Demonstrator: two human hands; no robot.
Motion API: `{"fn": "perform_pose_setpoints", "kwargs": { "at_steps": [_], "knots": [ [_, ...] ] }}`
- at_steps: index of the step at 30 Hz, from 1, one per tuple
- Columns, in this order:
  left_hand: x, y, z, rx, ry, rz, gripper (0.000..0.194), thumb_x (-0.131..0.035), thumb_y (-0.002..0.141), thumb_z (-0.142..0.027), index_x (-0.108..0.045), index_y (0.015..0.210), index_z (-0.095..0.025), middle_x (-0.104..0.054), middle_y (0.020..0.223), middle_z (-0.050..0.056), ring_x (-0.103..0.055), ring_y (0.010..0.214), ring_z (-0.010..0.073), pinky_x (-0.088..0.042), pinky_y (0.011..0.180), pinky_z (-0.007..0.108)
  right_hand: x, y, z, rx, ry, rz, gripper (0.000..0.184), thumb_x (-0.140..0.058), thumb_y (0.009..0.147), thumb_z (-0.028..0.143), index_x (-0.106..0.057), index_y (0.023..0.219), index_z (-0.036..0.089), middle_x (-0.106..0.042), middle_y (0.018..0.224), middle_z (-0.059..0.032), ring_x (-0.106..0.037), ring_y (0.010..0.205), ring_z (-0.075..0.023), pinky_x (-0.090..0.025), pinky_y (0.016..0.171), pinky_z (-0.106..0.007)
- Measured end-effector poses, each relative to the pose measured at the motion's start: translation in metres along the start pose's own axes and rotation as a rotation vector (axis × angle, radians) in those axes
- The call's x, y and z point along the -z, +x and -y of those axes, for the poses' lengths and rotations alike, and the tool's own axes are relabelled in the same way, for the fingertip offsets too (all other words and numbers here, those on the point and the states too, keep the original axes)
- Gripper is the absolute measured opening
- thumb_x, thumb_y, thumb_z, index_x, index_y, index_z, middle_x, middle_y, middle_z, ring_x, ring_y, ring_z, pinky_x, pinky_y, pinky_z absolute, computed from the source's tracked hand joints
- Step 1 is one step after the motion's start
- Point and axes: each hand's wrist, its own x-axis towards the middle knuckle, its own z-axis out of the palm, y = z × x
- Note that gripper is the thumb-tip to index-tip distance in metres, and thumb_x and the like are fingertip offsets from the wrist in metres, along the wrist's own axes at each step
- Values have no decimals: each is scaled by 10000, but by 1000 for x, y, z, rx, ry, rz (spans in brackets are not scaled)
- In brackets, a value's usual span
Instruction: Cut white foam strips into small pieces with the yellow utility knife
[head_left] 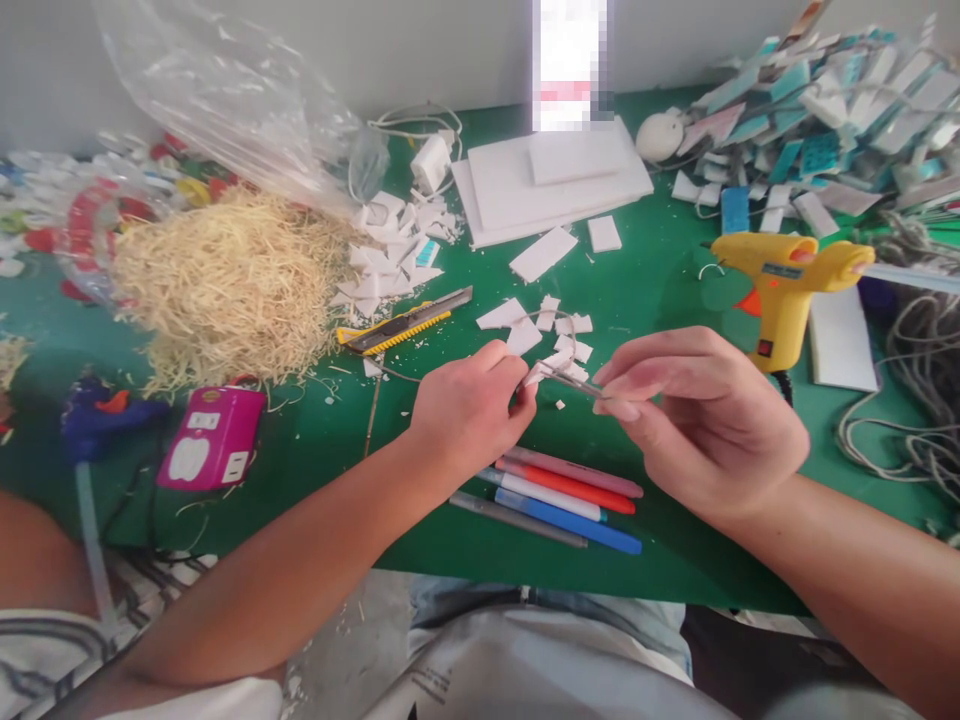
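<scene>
Over the middle of the green table (420, 470), my left hand (472, 395) is closed, thumb against the fingers, on a thin grey cord (576, 335). The cord arches in a loop beyond my hands, and a length of it trails out left of my left hand. My right hand (697, 420) pinches a stretch of the same cord between thumb and fingertips, so it runs taut across the short gap. White foam scraps (517, 318) lie just behind the fingers. Below the hands rest several markers: pink (574, 472), orange (577, 488), white, blue (570, 520) and grey.
A yellow box cutter (409, 322) lies left, before a heap of straw-like shreds (232, 285). A yellow glue gun (784, 290) sits right, near tangled grey cord (907, 370). White foam boards (555, 190) are at the back. A magenta box (211, 437) and blue glue gun (97, 420) are left.
</scene>
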Motion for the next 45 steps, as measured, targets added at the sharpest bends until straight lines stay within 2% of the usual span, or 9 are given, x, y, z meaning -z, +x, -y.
{"fn": "perform_pose_setpoints", "kwargs": {
  "at_steps": [8, 11, 13, 16, 19, 24, 29, 37, 45],
  "knots": [
    [-1, 0, -5, -51, 99, -38, 265, -513, 936, -241, -635, 708, -184, -597, 701, 4, -498, 528, 112, -282, 475, 254, 4, 1, 1, 47, 60, 21, 206, -707, 864, 66, -686, 988, 228, -737, 934, -44, -731, 748, -155, -629, 612, -277],
    [0, 0, -4, -50, 49, -89, 227, -580, 945, -342, -640, 798, -179, -639, 790, 22, -544, 574, 119, -316, 473, 250, 2, 4, 1, 47, 19, 12, 208, -713, 864, 68, -683, 983, 236, -732, 903, -35, -733, 798, -165, -629, 653, -286],
    [2, 1, -3, -83, -96, -177, 246, -648, 924, -409, -624, 880, -168, -660, 861, 40, -556, 604, 115, -375, 489, 238, 1, 5, 1, 37, -8, 9, 211, -713, 867, 69, -680, 979, 245, -729, 883, -29, -727, 801, -167, -628, 666, -298],
    [6, 1, -6, -148, -486, -293, 219, -707, 910, -327, -619, 1018, -158, -703, 1038, 71, -510, 573, 61, -453, 519, 207, 0, 5, 0, 20, -26, 25, 203, -713, 874, 76, -678, 976, 248, -729, 881, -32, -719, 790, -166, -627, 674, -310],
    [10, 0, -15, -14, -846, -198, 257, -716, 904, -257, -654, 1138, -171, -727, 1144, 82, -482, 515, 28, -443, 471, 192, 0, 4, -1, 15, -42, 47, 192, -708, 882, 83, -682, 970, 252, -731, 862, -31, -717, 786, -166, -628, 677, -314],
    [11, 3, -27, 365, -1366, 77, 231, -763, 853, -317, -739, 1030, -171, -753, 846, 29, -431, 429, 32, -334, 368, 198, -1, 5, 0, -25, -86, 42, 168, -705, 894, 108, -692, 940, 269, -732, 836, -24, -700, 722, -162, -613, 605, -310],
    [10, 8, -24, 537, -1613, 228, 269, -836, 780, -368, -742, 932, -168, -696, 685, -7, -397, 367, 22, -265, 323, 182, -3, 4, 0, -34, -125, 10, 146, -707, 897, 119, -693, 921, 262, -724, 824, -24, -690, 708, -154, -589, 565, -293],
    [10, 5, -19, 526, -1580, 157, 168, -732, 882, -330, -767, 787, -197, -501, 530, -51, -365, 435, 30, -242, 408, 176, -4, 5, -4, -65, -241, -10, 148, -690, 906, 113, -658, 906, 257, -739, 830, -10, -695, 731, -146, -572, 588, -292],
    [6, 7, -16, 537, -1638, 60, 186, -761, 858, -372, -796, 768, -213, -679, 698, 4, -421, 480, 40, -303, 431, 191, -6, 3, -8, -82, -285, 73, 179, -677, 903, 71, -644, 916, 246, -736, 850, 0, -699, 728, -122, -554, 587, -248]
  ]
}}
